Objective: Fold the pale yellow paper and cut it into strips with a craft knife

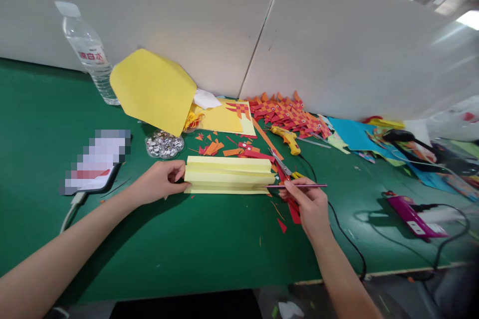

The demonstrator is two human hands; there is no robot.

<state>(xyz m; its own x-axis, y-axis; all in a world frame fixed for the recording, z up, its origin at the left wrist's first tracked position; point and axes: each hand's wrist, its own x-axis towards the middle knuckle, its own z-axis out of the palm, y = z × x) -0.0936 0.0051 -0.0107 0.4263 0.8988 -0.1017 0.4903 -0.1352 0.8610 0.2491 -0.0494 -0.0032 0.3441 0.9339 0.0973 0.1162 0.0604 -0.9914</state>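
Note:
A pale yellow sheet of paper folded into a long pleated strip (229, 175) lies on the green table (209, 244). My left hand (159, 180) pinches its left end, fingers closed on the paper. My right hand (309, 203) is closed on a thin dark stick (295, 186), whose tip points left onto the strip's right end. Scissors (282, 165) with yellow handles lie just behind my right hand, among red and orange paper scraps (239, 148).
At the back stand a water bottle (89, 53), a large yellow sheet (153, 89), a dish of googly eyes (164, 143), woven red-orange paper fish (290, 113) and a yellow glue gun (286, 138). A phone (95, 162) lies left; a purple device (411, 215) with cables lies right.

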